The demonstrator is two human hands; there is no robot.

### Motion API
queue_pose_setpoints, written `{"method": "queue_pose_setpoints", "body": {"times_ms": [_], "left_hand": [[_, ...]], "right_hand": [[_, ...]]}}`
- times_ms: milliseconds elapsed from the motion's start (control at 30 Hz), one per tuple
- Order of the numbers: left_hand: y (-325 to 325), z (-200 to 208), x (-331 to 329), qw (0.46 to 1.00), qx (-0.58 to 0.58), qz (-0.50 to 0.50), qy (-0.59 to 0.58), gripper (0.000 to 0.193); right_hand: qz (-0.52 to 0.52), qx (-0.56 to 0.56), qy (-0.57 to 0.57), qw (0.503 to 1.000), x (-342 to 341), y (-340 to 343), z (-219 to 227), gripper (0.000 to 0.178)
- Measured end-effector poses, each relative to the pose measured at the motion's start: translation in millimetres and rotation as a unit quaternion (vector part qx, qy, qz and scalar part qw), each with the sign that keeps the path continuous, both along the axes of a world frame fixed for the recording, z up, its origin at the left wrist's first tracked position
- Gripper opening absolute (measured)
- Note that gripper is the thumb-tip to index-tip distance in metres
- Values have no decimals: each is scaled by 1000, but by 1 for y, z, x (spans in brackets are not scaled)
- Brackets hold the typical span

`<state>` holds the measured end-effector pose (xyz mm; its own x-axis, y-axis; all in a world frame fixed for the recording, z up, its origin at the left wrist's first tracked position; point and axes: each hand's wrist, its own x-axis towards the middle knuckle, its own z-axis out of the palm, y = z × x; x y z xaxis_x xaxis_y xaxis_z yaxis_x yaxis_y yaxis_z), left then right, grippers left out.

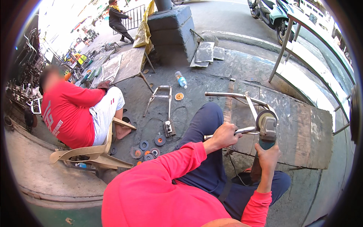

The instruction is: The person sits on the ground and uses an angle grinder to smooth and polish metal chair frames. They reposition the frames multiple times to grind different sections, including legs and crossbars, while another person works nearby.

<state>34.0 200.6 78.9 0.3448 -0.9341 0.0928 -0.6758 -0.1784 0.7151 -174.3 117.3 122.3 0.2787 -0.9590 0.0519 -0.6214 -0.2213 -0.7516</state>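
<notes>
My right hand [268, 156] is wrapped round the body of an angle grinder [269, 129]. The grinder's round disc faces up and stands at the bent metal tube frame [242, 95]; I cannot tell whether it touches. My left hand [223, 137] grips a lower tube of this frame, close to my raised left knee. The frame's far part rests over a worn wooden board [302, 132]. Below the right hand, the grinder's rear end is partly hidden by my hand and leg. A thin cord hangs down near my legs.
Several grinding discs [144, 145] lie on the floor to the left, near a power outlet box [169, 128], a second metal frame [162, 97] and a plastic bottle [180, 80]. A person in red [70, 109] sits on a chair. Metal rails [281, 49] stand at right.
</notes>
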Motion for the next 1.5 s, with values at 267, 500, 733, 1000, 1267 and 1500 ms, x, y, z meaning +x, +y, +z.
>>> {"method": "queue_pose_setpoints", "body": {"times_ms": [267, 500, 733, 1000, 1267, 1500], "left_hand": [[-1, -5, 4, 999, -39, -4, -21, 28], [-4, -2, 2, 996, -37, -20, -73, 34], [-5, -6, 10, 994, -32, -28, -103, 29], [1, 17, 16, 993, 5, -29, -115, 28], [-19, 95, 69, 971, 38, -129, -200, 28], [-62, 182, 95, 912, 88, -284, -284, 29]], "right_hand": [[-43, -21, -40, 998, -23, -24, -22, 44], [-46, 81, -230, 969, -42, -25, -30, 36], [-62, 94, -237, 965, -54, -28, -24, 31], [-99, 125, -341, 926, -47, -28, -18, 31], [-134, 134, -430, 883, -46, -22, 1, 24], [-96, 68, -437, 892, -57, -13, 10, 23]]}}
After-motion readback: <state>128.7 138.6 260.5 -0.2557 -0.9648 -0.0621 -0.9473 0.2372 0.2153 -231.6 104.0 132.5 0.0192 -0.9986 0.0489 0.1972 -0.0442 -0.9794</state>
